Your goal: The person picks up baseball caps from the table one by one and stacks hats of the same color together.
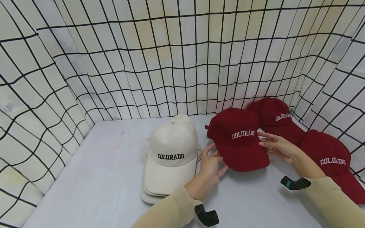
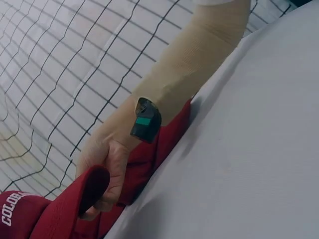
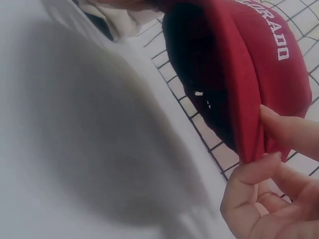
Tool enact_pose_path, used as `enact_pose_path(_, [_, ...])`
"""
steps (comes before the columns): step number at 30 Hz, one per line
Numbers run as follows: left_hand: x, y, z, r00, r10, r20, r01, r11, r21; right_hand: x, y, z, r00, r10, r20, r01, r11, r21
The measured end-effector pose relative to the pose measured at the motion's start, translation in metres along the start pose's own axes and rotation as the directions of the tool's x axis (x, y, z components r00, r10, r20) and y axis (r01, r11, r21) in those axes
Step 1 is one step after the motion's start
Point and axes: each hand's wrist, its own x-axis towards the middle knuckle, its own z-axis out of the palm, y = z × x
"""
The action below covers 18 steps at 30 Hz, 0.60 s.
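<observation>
A red baseball cap (image 1: 242,139) with white COLORADO lettering is held above the table, its brim towards me. My right hand (image 1: 278,147) pinches the right edge of that brim between thumb and fingers, as the right wrist view also shows. At the cap's lower left, my left hand (image 1: 209,166) has its fingers spread, fingertips right at the edge of the cap. Just left of this hand is a stack of cream caps (image 1: 171,158), the top one bearing black COLORADO lettering.
More red caps lie on the right: one at the back (image 1: 273,115) and another nearer me (image 1: 326,155), beside my right forearm. A white cloth covers the table (image 1: 94,177). Black netting (image 1: 159,63) over white sheeting encloses the back and sides.
</observation>
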Motion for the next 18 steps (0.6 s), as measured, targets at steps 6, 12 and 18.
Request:
enact_pose_path(6, [-0.012,-0.001,-0.009,1.0,-0.006,0.022,0.006,1.0,0.016,-0.005,0.003,0.006,1.0,0.002,0.006,-0.002,0.999,-0.032])
enact_pose_path(12, [-0.02,-0.004,-0.017,0.999,-0.017,0.032,0.016,0.999,0.033,-0.011,0.009,0.008,0.998,0.021,0.053,-0.018,0.998,-0.06])
enact_pose_path(18, [-0.024,-0.008,-0.025,0.997,-0.024,0.077,0.02,0.998,0.057,-0.015,0.016,0.006,0.993,0.041,0.108,-0.029,0.993,-0.11])
